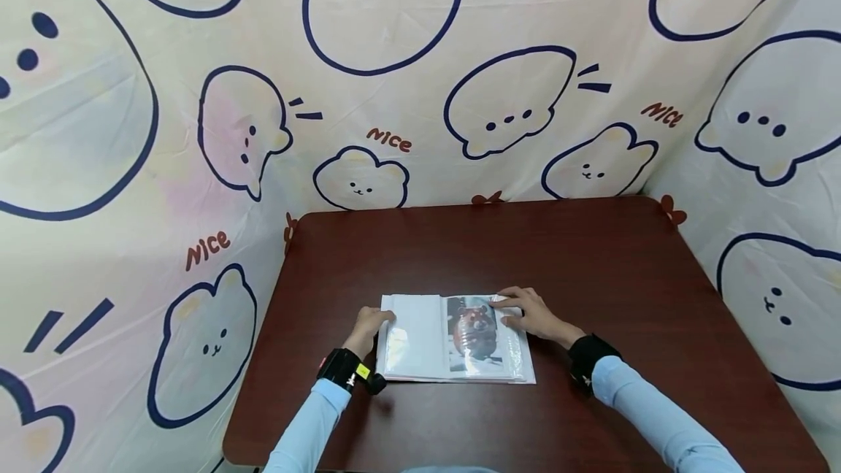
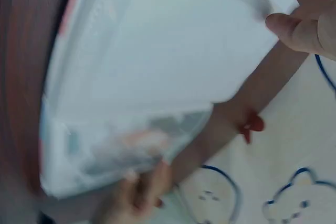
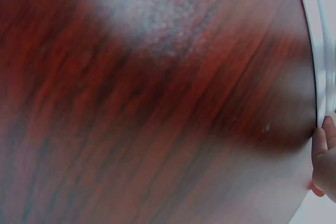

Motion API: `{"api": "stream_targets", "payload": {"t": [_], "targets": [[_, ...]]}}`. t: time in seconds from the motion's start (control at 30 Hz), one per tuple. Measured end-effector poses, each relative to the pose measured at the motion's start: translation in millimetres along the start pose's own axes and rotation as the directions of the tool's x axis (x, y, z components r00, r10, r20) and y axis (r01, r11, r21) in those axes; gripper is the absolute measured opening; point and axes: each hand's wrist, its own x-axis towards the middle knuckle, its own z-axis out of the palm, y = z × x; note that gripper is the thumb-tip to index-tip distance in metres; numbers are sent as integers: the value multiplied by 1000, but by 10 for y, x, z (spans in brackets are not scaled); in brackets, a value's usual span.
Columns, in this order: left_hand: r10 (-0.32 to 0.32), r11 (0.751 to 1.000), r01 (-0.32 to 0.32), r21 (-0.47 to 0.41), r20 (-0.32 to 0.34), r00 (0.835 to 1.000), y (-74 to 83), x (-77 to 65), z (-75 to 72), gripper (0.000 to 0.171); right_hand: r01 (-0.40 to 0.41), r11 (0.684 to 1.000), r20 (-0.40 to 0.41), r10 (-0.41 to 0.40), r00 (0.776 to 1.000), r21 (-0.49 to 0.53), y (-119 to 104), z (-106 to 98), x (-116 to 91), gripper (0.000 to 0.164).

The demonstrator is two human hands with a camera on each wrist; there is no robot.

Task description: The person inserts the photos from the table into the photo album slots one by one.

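Observation:
A photo album [image 1: 412, 338] lies open on the brown table, with a white page on the left and a photo [image 1: 476, 336] in a clear sleeve on the right. My left hand [image 1: 369, 328] holds the album's left edge; in the left wrist view its thumb [image 2: 286, 29] presses on the white page [image 2: 178, 40], while its other fingers are mostly hidden behind the edge. My right hand [image 1: 534, 314] rests at the upper right of the photo page, fingers extended over the sleeve. In the right wrist view, that hand [image 3: 326, 156] touches the edge of the album's stacked pages [image 3: 320, 51].
The dark wooden table [image 1: 473, 254] extends on all sides of the album. Behind it and at both sides hangs a pale cloth [image 1: 368, 108] printed with blue-outlined cartoon animals. Black bands [image 1: 591, 360] are strapped round both wrists, above light blue sleeves [image 1: 657, 411].

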Motion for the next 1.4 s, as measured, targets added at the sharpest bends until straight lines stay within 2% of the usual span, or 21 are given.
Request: {"api": "stream_targets", "payload": {"t": [0.1, 0.17, 0.27, 0.37, 0.43, 0.63, 0.7, 0.77, 0.83, 0.9, 0.97, 1.07, 1.13, 1.2, 1.3, 1.4], "targets": [[27, 1000, -27, -9, 45, 999, 49, -5, -5, 52, -5, 1000, -4, 5, 1000, -2, 19, 20, -5, 35], [84, 996, -85, 15, 77, 994, 116, -40, 19, 48, -7, 1000, -8, 7, 1000, -4, 27, 31, -6, 35], [179, 982, -186, 35, 146, 973, 263, -117, 122, 44, -8, 1000, -19, 7, 1000, -10, 10, 27, -14, 35], [255, 963, -267, 31, 212, 943, 416, -207, 283, 47, 12, 1000, -40, -12, 999, -9, -5, 28, -32, 35], [288, 953, -301, 23, 227, 930, 477, -264, 413, 48, 20, 1000, -50, -20, 999, -2, -4, 40, -44, 34], [351, 933, -361, -5, 246, 904, 536, -374, 789, 55, 11, 1000, -49, -9, 999, 30, 11, 59, -61, 36], [371, 922, -388, 18, 251, 894, 546, -381, 905, 57, 8, 1000, -48, -6, 999, 23, 13, 55, -57, 36], [398, 895, -435, 96, 265, 878, 541, -374, 1020, 56, 6, 1000, -57, -5, 998, 8, 17, 47, -49, 35], [419, 844, -491, 215, 308, 854, 506, -370, 1122, 52, -7, 1000, -61, 6, 998, -4, 18, 39, -40, 34], [429, 746, -551, 375, 363, 827, 439, -370, 1208, 49, -24, 1000, -60, 23, 998, -17, 15, 31, -31, 34], [431, 634, -597, 492, 416, 801, 356, -364, 1254, 47, -45, 999, -56, 44, 997, -13, 6, 22, 1, 36], [453, 484, -644, 592, 461, 763, 252, -348, 1298, 52, -70, 997, -76, 71, 995, 18, -12, 10, 24, 49], [490, 401, -670, 624, 473, 733, 208, -321, 1326, 56, -69, 996, -103, 73, 992, 48, -28, 6, 22, 61], [524, 322, -679, 660, 473, 709, 189, -287, 1354, 57, -45, 998, -116, 50, 992, 46, -42, 13, 7, 64], [547, 229, -668, 708, 474, 690, 200, -249, 1387, 55, 1, 1000, -103, -4, 995, -24, -53, 37, -21, 56], [533, 144, -648, 748, 493, 688, 284, -203, 1419, 50, 21, 990, -71, -31, 997, -136, -56, 20, -12, 47]]}}
